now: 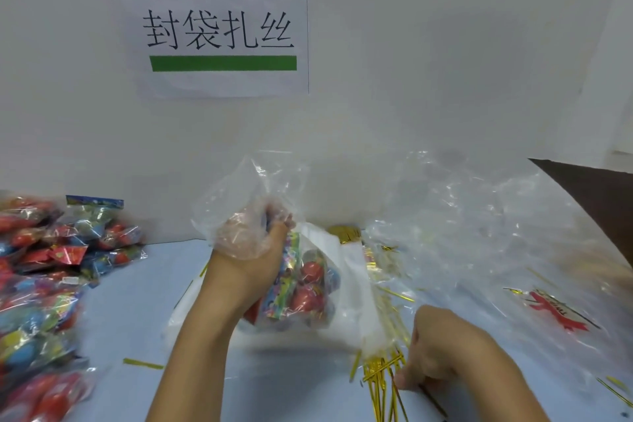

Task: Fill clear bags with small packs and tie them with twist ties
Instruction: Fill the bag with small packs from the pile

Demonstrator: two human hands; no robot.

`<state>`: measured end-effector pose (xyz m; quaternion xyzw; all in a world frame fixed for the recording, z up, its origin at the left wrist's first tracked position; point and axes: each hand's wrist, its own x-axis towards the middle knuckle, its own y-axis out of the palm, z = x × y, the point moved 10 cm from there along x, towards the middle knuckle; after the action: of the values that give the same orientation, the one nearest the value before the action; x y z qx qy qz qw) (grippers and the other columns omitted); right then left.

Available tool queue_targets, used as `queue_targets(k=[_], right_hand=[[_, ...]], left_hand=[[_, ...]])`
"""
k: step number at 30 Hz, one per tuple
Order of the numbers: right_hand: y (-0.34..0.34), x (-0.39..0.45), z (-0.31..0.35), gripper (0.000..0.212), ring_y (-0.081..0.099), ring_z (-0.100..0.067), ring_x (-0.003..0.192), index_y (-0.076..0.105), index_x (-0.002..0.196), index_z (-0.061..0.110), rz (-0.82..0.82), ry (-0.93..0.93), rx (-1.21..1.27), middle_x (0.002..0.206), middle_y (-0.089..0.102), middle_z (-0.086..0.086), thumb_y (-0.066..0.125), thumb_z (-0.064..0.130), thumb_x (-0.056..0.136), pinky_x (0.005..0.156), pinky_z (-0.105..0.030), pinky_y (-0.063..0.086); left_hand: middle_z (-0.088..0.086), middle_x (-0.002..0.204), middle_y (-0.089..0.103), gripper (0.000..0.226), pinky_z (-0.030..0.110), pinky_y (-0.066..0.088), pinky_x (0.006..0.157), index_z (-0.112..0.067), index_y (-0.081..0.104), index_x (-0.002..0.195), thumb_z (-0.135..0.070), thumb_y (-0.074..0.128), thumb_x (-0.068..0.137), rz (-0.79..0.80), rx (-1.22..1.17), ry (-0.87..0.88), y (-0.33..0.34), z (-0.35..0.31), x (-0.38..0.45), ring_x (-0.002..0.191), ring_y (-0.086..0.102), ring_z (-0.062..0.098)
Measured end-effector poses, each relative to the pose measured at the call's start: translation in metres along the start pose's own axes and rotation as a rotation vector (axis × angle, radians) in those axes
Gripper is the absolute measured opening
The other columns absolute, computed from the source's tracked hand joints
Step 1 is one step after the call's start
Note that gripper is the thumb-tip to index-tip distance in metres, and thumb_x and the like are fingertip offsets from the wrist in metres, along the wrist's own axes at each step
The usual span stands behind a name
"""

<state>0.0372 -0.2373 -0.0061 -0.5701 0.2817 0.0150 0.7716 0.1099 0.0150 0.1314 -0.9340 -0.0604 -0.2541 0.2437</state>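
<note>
My left hand (251,250) grips the gathered neck of a clear bag (301,288) at the table's middle. Several small red, blue and multicoloured packs fill that bag, and its loose top flares up above my fist. My right hand (442,349) is low at the right with curled fingers, pinching at a heap of gold twist ties (382,375) on the table. Whether a single tie is caught between thumb and finger is blurred.
A big heap of small packs (44,284) covers the left side of the light blue table (147,302). Loose clear bags (479,233) pile up at the right, one with a red print (558,312). Stray gold ties lie scattered. A white wall with a paper sign (219,24) stands behind.
</note>
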Motion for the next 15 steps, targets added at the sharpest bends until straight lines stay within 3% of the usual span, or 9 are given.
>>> queue_targets(k=[2,4,6,8,12,15], right_hand=[[-0.002,0.002,-0.006,0.071,0.061,-0.021,0.106,0.055,0.111,0.02,-0.027,0.069,-0.019,0.117,0.062,0.001,0.089,0.058,0.061,0.083,-0.026,0.047],[-0.004,0.002,-0.013,0.08,0.059,-0.022,0.109,0.052,0.109,0.021,-0.029,0.108,-0.015,0.113,0.059,0.004,0.089,0.065,0.054,0.082,-0.027,0.047],[-0.005,0.002,-0.017,0.073,0.058,-0.021,0.095,0.049,0.086,0.021,-0.014,0.115,-0.001,0.09,0.055,0.007,0.09,0.067,0.047,0.073,-0.026,0.046],[-0.003,0.001,-0.019,0.07,0.057,-0.022,0.092,0.045,0.077,0.021,0.007,0.12,-0.007,0.084,0.054,0.007,0.091,0.064,0.047,0.076,-0.026,0.048],[-0.002,-0.001,-0.017,0.068,0.06,-0.024,0.112,0.045,0.083,0.02,0.008,0.123,0.01,0.102,0.057,0.003,0.094,0.056,0.053,0.1,-0.033,0.05],[-0.005,0.001,-0.017,0.055,0.068,-0.018,0.105,0.063,0.094,0.02,-0.016,0.064,0.075,0.101,0.069,0.005,0.096,0.044,0.058,0.09,-0.025,0.054]], left_hand=[[0.0,0.081,0.068,0.013,0.008,0.044,0.064,-0.024,0.064,0.093,-0.023,0.052,0.098,0.021,-0.005,0.011,0.001,-0.001,-0.001,0.075,0.062,0.007],[-0.002,0.077,0.067,0.014,0.006,0.042,0.061,-0.027,0.064,0.089,-0.024,0.053,0.097,0.017,-0.022,0.002,0.0,0.001,0.001,0.073,0.061,0.005],[-0.003,0.074,0.065,0.014,0.003,0.039,0.059,-0.029,0.063,0.086,-0.024,0.054,0.096,0.015,-0.023,-0.018,-0.001,0.005,0.001,0.071,0.061,0.005],[-0.003,0.076,0.066,0.014,0.003,0.04,0.06,-0.029,0.064,0.087,-0.025,0.054,0.096,0.019,-0.022,-0.018,-0.001,0.007,0.002,0.073,0.061,0.005],[-0.007,0.082,0.067,0.011,0.003,0.04,0.06,-0.029,0.064,0.093,-0.028,0.053,0.097,0.038,-0.019,-0.021,0.001,0.008,0.002,0.076,0.061,0.0],[-0.007,0.08,0.066,0.012,0.007,0.04,0.057,-0.03,0.064,0.092,-0.031,0.053,0.098,0.058,-0.033,-0.038,0.004,0.009,0.001,0.076,0.063,0.007]])
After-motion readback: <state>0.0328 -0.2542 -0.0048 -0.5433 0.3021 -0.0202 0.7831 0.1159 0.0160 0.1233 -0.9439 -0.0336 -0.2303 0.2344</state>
